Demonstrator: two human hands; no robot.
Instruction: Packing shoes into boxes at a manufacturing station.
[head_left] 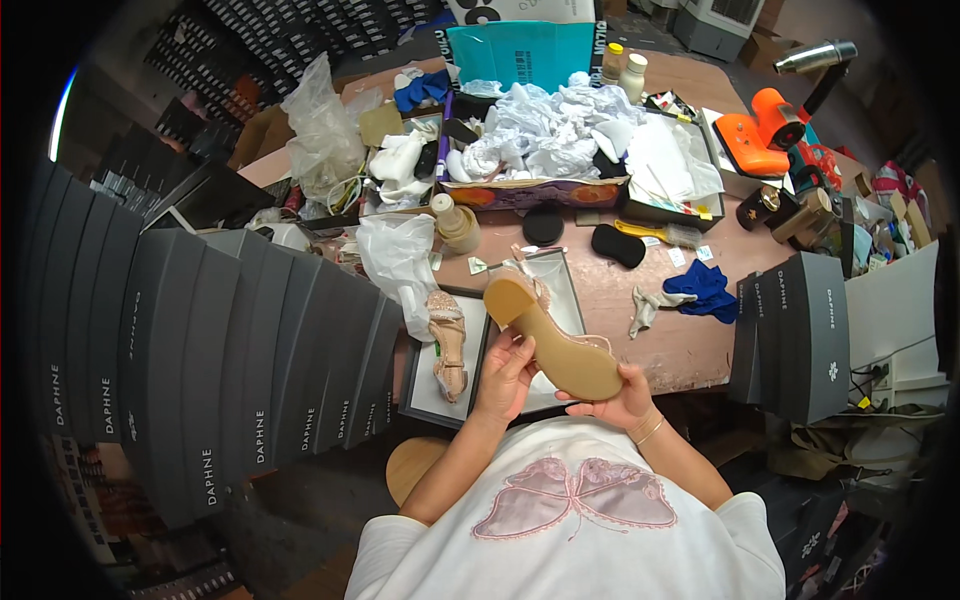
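A sandal (560,345) with a tan sole is held between my two hands, its underside turned up toward me. My left hand (508,375) grips it along the middle, thumb lying on the sole. At the end nearest me, my right hand (618,396) pinches the rounded tip with the thumb on top. The upper mostly hides behind the sole; a thin strap shows at the right side. Another sandal (448,345), pinkish and braided, lies in the left part of an open shoebox (430,397). The box's other white half (563,290) lies under the held sandal.
Stacks of dark grey shoeboxes (230,350) rise at the left, and more boxes (812,335) stand at the right. Across the table are a carton of crumpled white paper (550,130), a yellow brush (640,231), a black pad (618,246), a blue cloth (708,293) and an orange heat tool (757,140).
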